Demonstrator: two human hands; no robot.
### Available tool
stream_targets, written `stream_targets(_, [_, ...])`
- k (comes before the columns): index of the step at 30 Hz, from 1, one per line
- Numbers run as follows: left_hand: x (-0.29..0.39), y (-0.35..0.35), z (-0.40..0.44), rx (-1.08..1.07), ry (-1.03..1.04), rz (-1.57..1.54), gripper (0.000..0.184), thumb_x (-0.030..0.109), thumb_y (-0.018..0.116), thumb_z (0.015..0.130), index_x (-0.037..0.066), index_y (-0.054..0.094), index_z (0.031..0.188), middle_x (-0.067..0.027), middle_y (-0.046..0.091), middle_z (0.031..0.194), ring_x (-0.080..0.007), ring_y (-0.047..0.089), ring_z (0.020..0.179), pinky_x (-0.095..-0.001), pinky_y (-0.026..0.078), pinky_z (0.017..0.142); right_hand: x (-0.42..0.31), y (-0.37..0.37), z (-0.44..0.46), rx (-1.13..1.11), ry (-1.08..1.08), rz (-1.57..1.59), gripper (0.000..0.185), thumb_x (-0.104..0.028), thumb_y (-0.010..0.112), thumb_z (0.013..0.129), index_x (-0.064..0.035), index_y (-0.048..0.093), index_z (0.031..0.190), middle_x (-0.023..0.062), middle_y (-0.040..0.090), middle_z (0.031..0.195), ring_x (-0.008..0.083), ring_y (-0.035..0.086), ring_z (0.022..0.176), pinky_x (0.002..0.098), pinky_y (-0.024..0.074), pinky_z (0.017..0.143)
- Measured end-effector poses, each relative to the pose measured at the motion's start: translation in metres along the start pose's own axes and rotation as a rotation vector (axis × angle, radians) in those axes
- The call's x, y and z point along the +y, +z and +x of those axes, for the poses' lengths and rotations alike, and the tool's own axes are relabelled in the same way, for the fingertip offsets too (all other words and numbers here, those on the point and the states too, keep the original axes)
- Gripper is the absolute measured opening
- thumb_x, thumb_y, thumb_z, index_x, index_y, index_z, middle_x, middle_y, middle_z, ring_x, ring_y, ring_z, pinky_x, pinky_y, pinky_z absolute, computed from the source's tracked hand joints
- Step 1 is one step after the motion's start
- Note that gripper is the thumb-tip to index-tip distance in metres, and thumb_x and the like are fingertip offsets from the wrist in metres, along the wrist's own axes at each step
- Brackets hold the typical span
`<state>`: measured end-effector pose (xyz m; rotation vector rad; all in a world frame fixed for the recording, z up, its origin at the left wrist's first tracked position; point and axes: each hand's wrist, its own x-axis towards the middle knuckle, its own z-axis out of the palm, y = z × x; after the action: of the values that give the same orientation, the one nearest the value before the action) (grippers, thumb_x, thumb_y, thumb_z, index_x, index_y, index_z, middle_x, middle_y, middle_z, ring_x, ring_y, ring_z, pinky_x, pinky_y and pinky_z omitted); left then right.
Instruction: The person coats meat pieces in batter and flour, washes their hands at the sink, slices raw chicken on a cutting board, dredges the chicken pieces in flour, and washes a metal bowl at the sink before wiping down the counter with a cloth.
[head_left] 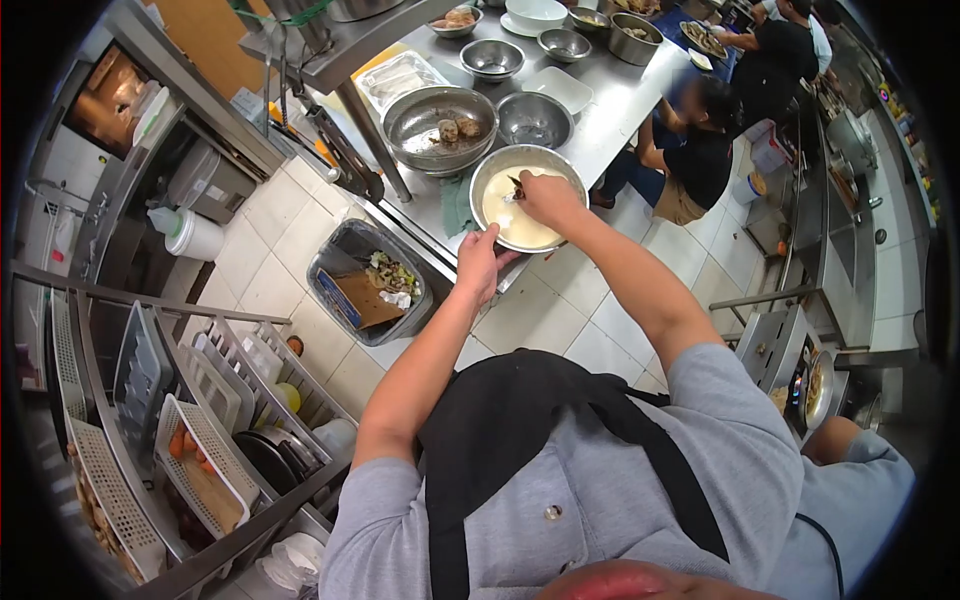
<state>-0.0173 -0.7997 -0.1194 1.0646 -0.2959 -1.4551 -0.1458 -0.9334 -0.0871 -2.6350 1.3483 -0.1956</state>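
Note:
At the counter's near edge is a metal bowl (580, 192) with pale, creamy liquid (498, 207) in it. My left hand (480, 264) grips the bowl's near left rim, thumb up at the edge and fingers underneath. Over the liquid, my right hand (550, 200) is closed around a small dark item (517, 188) with a whitish part below it; its kind is hidden by the fingers. Just left of this bowl stands a larger metal bowl (415, 150) with brown lumps inside. Behind it sits another metal bowl (536, 119).
A grey bin (420, 318) holding scraps and cardboard stands below the counter (612, 125). Slatted shelves with baskets (180, 500) are at my left. One person (690, 160) is low beside the counter; others work behind. A pan (820, 388) is on a lit stove at right.

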Motion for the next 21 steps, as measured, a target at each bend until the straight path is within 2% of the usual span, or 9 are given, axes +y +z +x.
stream_targets(2, [0.000, -0.003, -0.003, 0.021, 0.002, -0.037, 0.024, 0.022, 0.056, 0.101, 0.001, 0.045, 0.098, -0.0142, 0.059, 0.102, -0.0242, 0.065, 0.091, -0.0407, 0.060, 0.081, -0.002, 0.002, 0.000, -0.021, 0.041, 0.020, 0.028, -0.024, 0.065, 0.085, -0.0013, 0.064, 0.102, 0.0206, 0.071, 0.084, 0.0375, 0.070, 0.077, 0.0478, 0.0555, 0.071])
stream_targets(4, [0.000, -0.010, -0.001, -0.008, -0.063, 0.011, 0.028, 0.022, 0.054, 0.101, -0.003, 0.046, 0.112, -0.0163, 0.055, 0.119, -0.0288, 0.060, 0.109, -0.0455, 0.056, 0.090, -0.002, 0.002, -0.002, 0.007, 0.103, 0.083, 0.028, -0.025, 0.067, 0.085, -0.0016, 0.064, 0.100, 0.0216, 0.071, 0.090, 0.0371, 0.070, 0.083, 0.0480, 0.0551, 0.074])
stream_targets(8, [0.024, -0.030, -0.010, -0.023, -0.152, 0.098, 0.036, 0.027, 0.055, 0.101, -0.002, 0.044, 0.120, -0.0201, 0.049, 0.126, -0.0301, 0.058, 0.108, -0.0479, 0.056, 0.088, -0.021, -0.033, -0.011, -0.084, 0.248, 0.160, 0.047, -0.043, 0.066, 0.088, -0.0025, 0.066, 0.113, 0.0208, 0.072, 0.100, 0.0352, 0.070, 0.093, 0.0462, 0.0533, 0.084])
stream_targets(10, [0.040, -0.057, -0.019, -0.050, -0.147, 0.091, 0.038, 0.029, 0.056, 0.101, -0.002, 0.044, 0.120, -0.0197, 0.048, 0.125, -0.0309, 0.058, 0.105, -0.0479, 0.056, 0.086, -0.026, -0.041, -0.022, 0.013, 0.302, 0.198, 0.058, -0.052, 0.064, 0.088, -0.0033, 0.065, 0.120, 0.0213, 0.071, 0.106, 0.0358, 0.069, 0.099, 0.0432, 0.0522, 0.089])
stream_targets(12, [0.063, -0.098, -0.032, -0.125, -0.096, 0.045, 0.039, 0.031, 0.057, 0.100, -0.001, 0.045, 0.120, -0.0181, 0.049, 0.124, -0.0306, 0.058, 0.105, -0.0472, 0.056, 0.085, -0.035, -0.044, -0.033, 0.371, 0.285, 0.336, 0.055, -0.049, 0.065, 0.088, -0.0024, 0.066, 0.118, 0.0219, 0.070, 0.108, 0.0347, 0.068, 0.102, 0.0390, 0.0512, 0.090])
stream_targets(14, [0.092, -0.144, -0.058, -0.150, -0.097, 0.042, 0.038, 0.031, 0.058, 0.100, 0.001, 0.045, 0.120, -0.0161, 0.050, 0.121, -0.0287, 0.059, 0.104, -0.0464, 0.056, 0.085, -0.061, -0.060, -0.051, 0.499, 0.339, 0.518, 0.052, -0.046, 0.065, 0.090, -0.0010, 0.066, 0.116, 0.0220, 0.070, 0.107, 0.0322, 0.068, 0.098, 0.0369, 0.0504, 0.088])
stream_targets(18, [0.145, -0.254, -0.087, -0.086, -0.149, 0.157, 0.031, 0.030, 0.060, 0.098, 0.005, 0.052, 0.113, -0.0116, 0.055, 0.115, -0.0255, 0.061, 0.100, -0.0445, 0.058, 0.080, -0.147, -0.038, -0.065, 0.613, 0.306, 0.895, 0.023, -0.021, 0.066, 0.094, -0.0009, 0.066, 0.106, 0.0055, 0.066, 0.079, 0.0077, 0.057, 0.068, 0.0271, 0.0457, 0.063])
stream_targets(20, [0.169, -0.308, -0.094, 0.013, -0.184, 0.221, 0.030, 0.030, 0.061, 0.098, 0.006, 0.052, 0.112, -0.0106, 0.058, 0.111, -0.0241, 0.062, 0.096, -0.0426, 0.058, 0.077, -0.215, -0.018, -0.055, 0.416, 0.292, 0.661, 0.025, -0.026, 0.067, 0.093, -0.0021, 0.065, 0.102, 0.0052, 0.061, 0.071, 0.0113, 0.046, 0.059, 0.0305, 0.0406, 0.057])
stream_targets(21, [0.180, -0.334, -0.093, 0.037, -0.183, 0.254, 0.028, 0.030, 0.061, 0.098, 0.006, 0.053, 0.111, -0.0099, 0.059, 0.108, -0.0233, 0.063, 0.094, -0.0414, 0.058, 0.076, -0.237, 0.006, -0.048, 0.261, 0.228, 0.531, 0.031, -0.033, 0.065, 0.092, -0.0049, 0.065, 0.104, 0.0113, 0.062, 0.073, 0.0170, 0.055, 0.061, 0.0341, 0.0437, 0.059])
